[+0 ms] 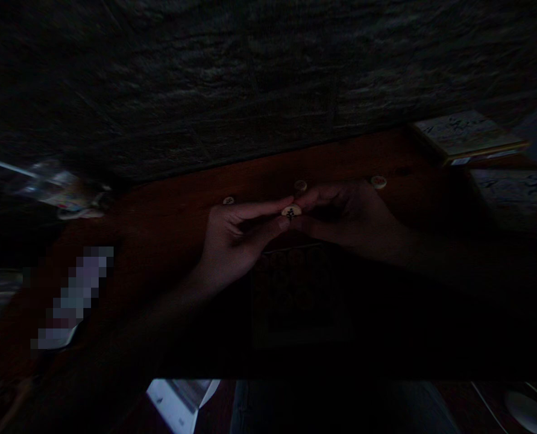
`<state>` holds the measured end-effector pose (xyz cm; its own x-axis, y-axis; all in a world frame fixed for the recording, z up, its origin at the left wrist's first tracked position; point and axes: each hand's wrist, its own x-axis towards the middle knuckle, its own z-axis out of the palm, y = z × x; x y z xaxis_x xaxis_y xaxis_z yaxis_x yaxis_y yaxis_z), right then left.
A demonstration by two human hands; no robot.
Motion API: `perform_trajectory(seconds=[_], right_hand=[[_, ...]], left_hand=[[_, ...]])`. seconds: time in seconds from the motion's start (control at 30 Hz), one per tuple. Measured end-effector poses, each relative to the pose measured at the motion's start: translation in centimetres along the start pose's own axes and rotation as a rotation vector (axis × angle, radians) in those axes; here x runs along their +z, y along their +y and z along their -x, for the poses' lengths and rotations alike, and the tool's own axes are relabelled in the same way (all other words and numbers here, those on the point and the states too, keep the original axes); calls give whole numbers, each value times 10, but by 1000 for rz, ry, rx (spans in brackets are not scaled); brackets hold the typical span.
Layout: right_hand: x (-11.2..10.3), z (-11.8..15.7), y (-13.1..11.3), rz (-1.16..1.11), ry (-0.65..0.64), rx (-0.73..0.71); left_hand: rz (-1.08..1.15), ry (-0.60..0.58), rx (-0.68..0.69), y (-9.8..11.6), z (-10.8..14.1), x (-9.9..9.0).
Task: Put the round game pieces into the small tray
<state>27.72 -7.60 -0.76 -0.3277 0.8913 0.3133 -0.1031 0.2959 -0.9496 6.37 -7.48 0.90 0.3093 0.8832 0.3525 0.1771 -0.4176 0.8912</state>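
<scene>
The light is very dim. A round xiangqi piece [290,211] with a dark character on its pale face is pinched between both hands above the wooden table. My left hand [234,238] grips its left side with thumb and fingers closed. On the opposite side, my right hand [356,220] holds it with closed fingertips. Three other round pieces lie on the table: a left piece [228,200], a middle piece [300,185] just behind my fingertips, and a right piece [378,181] beyond my right hand. Below my hands, a shadowed tray [258,337] holds several round pieces.
Two flat boxes, a rear box [469,134] and a nearer box [516,199], sit at the right. A clear plastic cup [67,194] with a straw stands at the left. A blurred-out flat object [76,301] lies nearer. Behind the table [160,199] rises a dark wall [268,78].
</scene>
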Motion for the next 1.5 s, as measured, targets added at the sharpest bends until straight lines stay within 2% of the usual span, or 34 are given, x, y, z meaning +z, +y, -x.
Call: perform_trajectory(seconds=[0.27, 0.4, 0.63, 0.9, 1.13, 1.27, 1.5], right_hand=[[0, 6, 8, 101, 78, -113], [-1, 8, 8, 206, 94, -171], [-3, 12, 7, 430, 46, -290], [-8, 7, 7, 592, 67, -399], [-8, 7, 7, 547, 83, -366], [-8, 8, 8, 554, 79, -350], [-7, 7, 3, 609, 84, -438]], left_hand=[[-47, -6, -23, -1, 0, 2], [21, -42, -64, -1, -1, 3], [133, -140, -98, -2, -2, 3], [255, -99, -157, -1, -2, 5], [204, -30, -204, -5, -4, 3], [189, -54, -216, -6, -4, 2], [56, -97, -163, -1, -5, 0]])
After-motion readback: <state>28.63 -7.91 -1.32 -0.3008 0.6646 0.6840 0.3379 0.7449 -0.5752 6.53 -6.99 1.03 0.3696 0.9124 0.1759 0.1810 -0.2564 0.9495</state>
